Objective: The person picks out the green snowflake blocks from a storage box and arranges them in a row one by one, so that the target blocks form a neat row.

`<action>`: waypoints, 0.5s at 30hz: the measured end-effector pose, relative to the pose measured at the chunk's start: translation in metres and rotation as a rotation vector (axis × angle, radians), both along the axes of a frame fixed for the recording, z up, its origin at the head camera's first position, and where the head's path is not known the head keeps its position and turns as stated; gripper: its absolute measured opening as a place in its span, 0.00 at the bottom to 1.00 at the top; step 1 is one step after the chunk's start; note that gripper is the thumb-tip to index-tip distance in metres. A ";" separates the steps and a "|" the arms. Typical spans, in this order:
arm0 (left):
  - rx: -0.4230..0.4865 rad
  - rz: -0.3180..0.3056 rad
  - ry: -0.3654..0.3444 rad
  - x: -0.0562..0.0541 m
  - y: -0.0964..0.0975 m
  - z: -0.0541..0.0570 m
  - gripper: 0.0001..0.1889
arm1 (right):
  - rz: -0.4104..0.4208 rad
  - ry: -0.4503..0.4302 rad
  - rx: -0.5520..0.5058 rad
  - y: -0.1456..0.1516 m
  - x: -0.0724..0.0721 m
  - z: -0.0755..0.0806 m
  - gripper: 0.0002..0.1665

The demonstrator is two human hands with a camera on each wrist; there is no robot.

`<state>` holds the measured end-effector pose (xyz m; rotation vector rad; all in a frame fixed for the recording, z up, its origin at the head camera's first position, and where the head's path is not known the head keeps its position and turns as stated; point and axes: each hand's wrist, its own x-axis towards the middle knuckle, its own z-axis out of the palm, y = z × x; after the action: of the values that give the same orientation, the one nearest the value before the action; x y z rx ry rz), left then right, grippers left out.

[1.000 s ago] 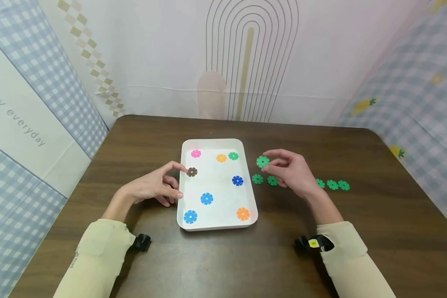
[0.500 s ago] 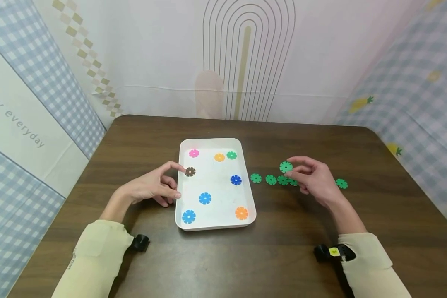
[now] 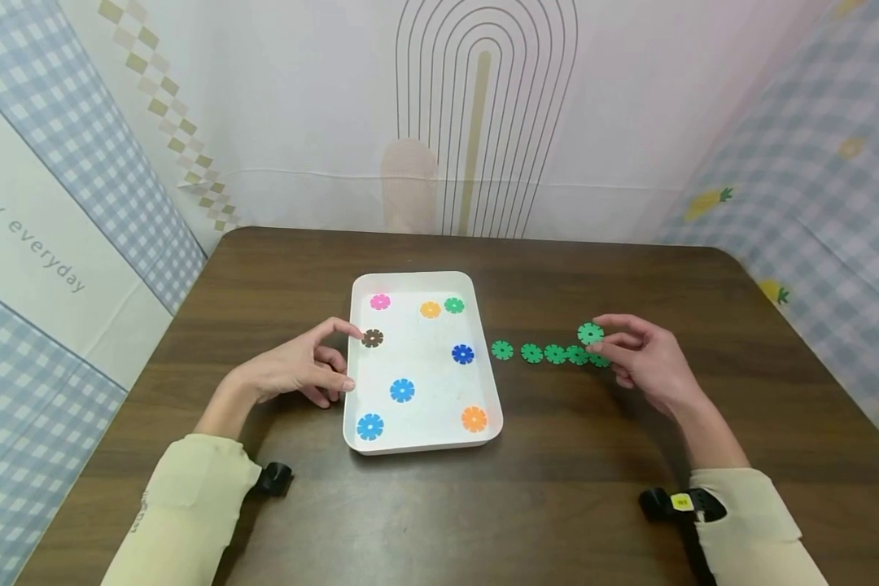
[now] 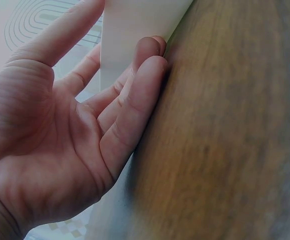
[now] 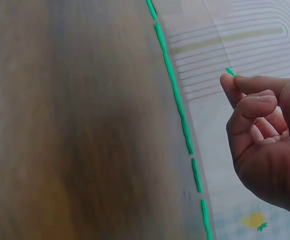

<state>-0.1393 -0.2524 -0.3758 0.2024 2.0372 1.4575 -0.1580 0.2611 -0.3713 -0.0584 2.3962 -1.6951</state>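
Between thumb and index finger my right hand [image 3: 648, 362] pinches a green interlocking disc [image 3: 589, 333], round with a notched edge. It is held just above the right part of a row of green discs [image 3: 554, 354] on the table; the hand hides the row's far right. In the right wrist view the pinched disc [image 5: 230, 72] shows edge-on. My left hand [image 3: 300, 366] rests at the left side of a white tray [image 3: 425, 448], index fingertip over the rim by a brown disc [image 3: 372, 338], thumb on the rim. Its other fingers [image 4: 135, 100] lie loosely bent outside the tray wall.
Inside the tray lie scattered discs: a pink one [image 3: 380, 302], a yellow-orange one [image 3: 430, 309], a green one [image 3: 454, 305], a dark blue one [image 3: 463, 354], two light blue ones and an orange one [image 3: 474, 419]. A patterned cloth [image 3: 300, 106] hangs behind the brown table [image 3: 439, 521].
My right hand has moved rightward along the row with the green disc in its pinch, uncovering discs to the left. The left hand and the tray hold their places.
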 end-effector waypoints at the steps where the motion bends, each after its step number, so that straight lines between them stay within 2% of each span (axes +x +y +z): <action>1: -0.001 0.001 0.000 0.000 0.000 0.000 0.42 | -0.005 0.000 -0.002 0.002 0.000 -0.001 0.22; 8: 0.008 0.000 -0.002 0.000 0.000 0.000 0.42 | -0.029 0.005 -0.019 0.022 0.000 -0.002 0.22; 15: 0.003 0.002 -0.004 0.000 0.000 0.000 0.43 | -0.116 -0.014 -0.120 0.051 -0.001 0.001 0.20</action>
<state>-0.1395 -0.2527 -0.3760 0.1993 2.0330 1.4607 -0.1589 0.3118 -0.3703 0.0757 2.3266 -1.8825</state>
